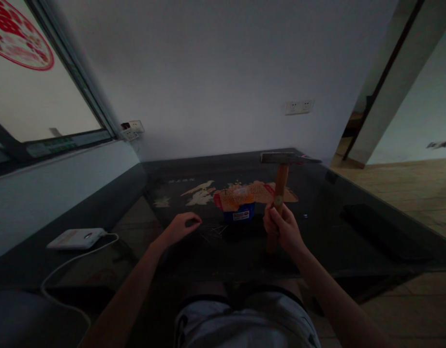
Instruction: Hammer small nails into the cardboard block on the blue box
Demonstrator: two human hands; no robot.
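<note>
The dim room has a pale wall (208,87) behind a dark, glossy table (128,186). The hammer (281,181) is upright over the table, head up, to the right of the tub (240,212). The right hand (283,224) is closed around the wooden handle below mid-length; whether the handle's lower end touches the table cannot be determined.

Handling: the hammer is judged rigid and top-heavy. Grip the handle low for swing, nearer the head for control. The nails (214,229), lying loose in front of the tub, are probably light, stiff and easily rolled; pinch each by the shank. The left hand (181,228) is beside them, thumb and finger curved nearly together; whether it has hold of a nail cannot be determined.

Surface: smooth, probably slippery, with a printed bird pattern. A white device (78,239) with a cable (65,262) lies at left; a dark flat object (384,234) lies at right. Sockets (299,107) are mounted on the wall.
</note>
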